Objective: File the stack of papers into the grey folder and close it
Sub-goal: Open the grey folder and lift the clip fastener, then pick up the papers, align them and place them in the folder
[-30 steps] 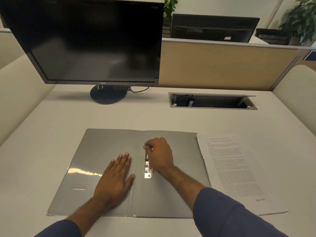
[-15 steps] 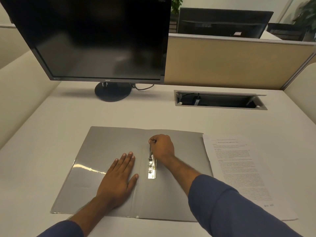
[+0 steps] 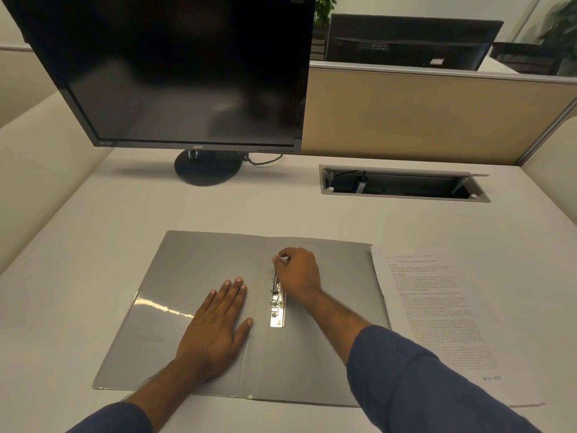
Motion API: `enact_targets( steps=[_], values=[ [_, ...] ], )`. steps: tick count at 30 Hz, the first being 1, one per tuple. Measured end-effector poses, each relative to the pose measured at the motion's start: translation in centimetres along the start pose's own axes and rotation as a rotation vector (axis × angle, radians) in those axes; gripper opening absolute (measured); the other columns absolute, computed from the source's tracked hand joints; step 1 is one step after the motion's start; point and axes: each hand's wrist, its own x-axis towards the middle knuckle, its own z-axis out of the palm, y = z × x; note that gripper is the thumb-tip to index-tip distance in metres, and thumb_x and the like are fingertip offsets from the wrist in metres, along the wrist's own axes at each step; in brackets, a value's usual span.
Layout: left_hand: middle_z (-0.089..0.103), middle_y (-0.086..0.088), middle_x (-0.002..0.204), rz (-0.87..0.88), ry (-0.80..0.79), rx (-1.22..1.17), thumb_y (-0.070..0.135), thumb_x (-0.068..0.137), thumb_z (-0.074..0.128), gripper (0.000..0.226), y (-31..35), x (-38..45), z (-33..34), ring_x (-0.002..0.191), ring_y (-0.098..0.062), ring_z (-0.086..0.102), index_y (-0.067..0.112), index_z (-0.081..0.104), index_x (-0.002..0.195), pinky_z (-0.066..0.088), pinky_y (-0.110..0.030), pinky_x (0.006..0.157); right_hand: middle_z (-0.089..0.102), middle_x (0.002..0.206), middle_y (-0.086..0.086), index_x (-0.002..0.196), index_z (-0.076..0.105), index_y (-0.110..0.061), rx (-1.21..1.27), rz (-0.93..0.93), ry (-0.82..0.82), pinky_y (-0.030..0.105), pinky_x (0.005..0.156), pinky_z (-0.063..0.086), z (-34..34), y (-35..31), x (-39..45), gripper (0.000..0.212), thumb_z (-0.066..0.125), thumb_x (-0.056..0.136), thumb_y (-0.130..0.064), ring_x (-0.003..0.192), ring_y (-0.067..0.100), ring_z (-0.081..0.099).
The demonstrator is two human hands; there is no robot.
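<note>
The grey folder lies open and flat on the desk in front of me. A metal clip mechanism runs along its spine. My left hand rests flat, fingers spread, on the folder's left leaf. My right hand is curled over the upper end of the clip, its fingers pinching the clip's lever. The stack of printed papers lies on the desk just right of the folder, its left edge touching the folder's right edge.
A black monitor on a round stand stands at the back left. An open cable tray is set into the desk at the back right. A beige partition closes off the far side.
My right hand has stayed on the clip's upper end and closed tighter around the lever. My left hand has not moved on the folder. The view has shifted slightly.
</note>
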Motion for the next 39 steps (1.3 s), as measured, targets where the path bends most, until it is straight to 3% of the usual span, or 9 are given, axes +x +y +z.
enact_targets(
  steps=[8, 17, 22, 29, 34, 39],
  values=[
    [-0.004, 0.010, 0.164, 0.017, 0.014, -0.001, 0.067, 0.092, -0.003, 0.079, -0.2, 0.0, 0.0, 0.152, -0.008, -0.007, 0.022, 0.001, 0.157, -0.005, -0.029, 0.122, 0.065, 0.113, -0.001, 0.115, 0.067, -0.020, -0.195, -0.178, 0.151, 0.034, 0.096, 0.036, -2.8, 2.8, -3.8, 0.032, 0.057, 0.091, -0.039, 0.111, 0.021, 0.054],
    [-0.008, 0.012, 0.164, 0.012, -0.006, -0.025, 0.072, 0.086, -0.009, 0.085, -0.3, 0.0, -0.1, 0.151, -0.006, -0.011, 0.023, -0.003, 0.156, -0.008, -0.026, 0.122, 0.063, 0.120, 0.001, 0.118, 0.065, -0.016, -0.232, -0.192, 0.236, 0.032, 0.104, 0.034, -6.3, 6.8, -9.0, 0.032, 0.059, 0.091, -0.031, 0.117, 0.019, 0.053],
    [0.009, 0.011, 0.165, -0.035, 0.033, -0.124, 0.071, 0.085, 0.010, 0.088, 0.2, 0.5, -1.4, 0.151, -0.006, -0.002, 0.020, 0.014, 0.158, 0.001, -0.026, 0.122, 0.063, 0.119, 0.002, 0.118, 0.066, -0.015, -0.226, -0.188, 0.281, 0.033, 0.103, 0.039, -8.7, 8.2, -10.6, 0.030, 0.059, 0.091, -0.027, 0.115, 0.020, 0.055],
    [0.055, -0.003, 0.144, 0.029, 0.264, -0.218, 0.077, 0.088, 0.020, 0.087, 6.2, 1.4, -4.5, 0.142, -0.025, 0.040, 0.014, 0.060, 0.134, 0.032, -0.041, 0.113, 0.067, 0.111, 0.005, 0.113, 0.068, -0.012, -0.217, -0.122, 0.398, 0.039, 0.093, 0.045, -12.8, 10.8, -11.5, 0.025, 0.063, 0.089, -0.019, 0.109, 0.026, 0.058],
    [0.060, 0.000, 0.136, 0.145, 0.290, -0.247, 0.057, 0.090, 0.042, 0.059, 12.0, 1.9, -4.0, 0.136, -0.021, 0.047, 0.017, 0.064, 0.127, 0.035, -0.036, 0.111, 0.067, 0.114, 0.006, 0.113, 0.068, -0.011, -0.216, -0.041, 0.451, 0.040, 0.094, 0.043, -15.4, 13.4, -11.9, 0.025, 0.064, 0.088, -0.016, 0.112, 0.027, 0.057],
    [0.056, 0.001, 0.138, 0.234, 0.196, -0.250, 0.044, 0.090, 0.058, 0.050, 16.3, 2.5, -2.4, 0.134, -0.020, 0.048, 0.017, 0.059, 0.133, 0.038, -0.036, 0.112, 0.065, 0.120, 0.009, 0.118, 0.066, -0.010, -0.252, 0.018, 0.460, 0.043, 0.099, 0.042, -18.0, 15.9, -12.4, 0.030, 0.065, 0.088, -0.017, 0.118, 0.029, 0.055]
  ],
)
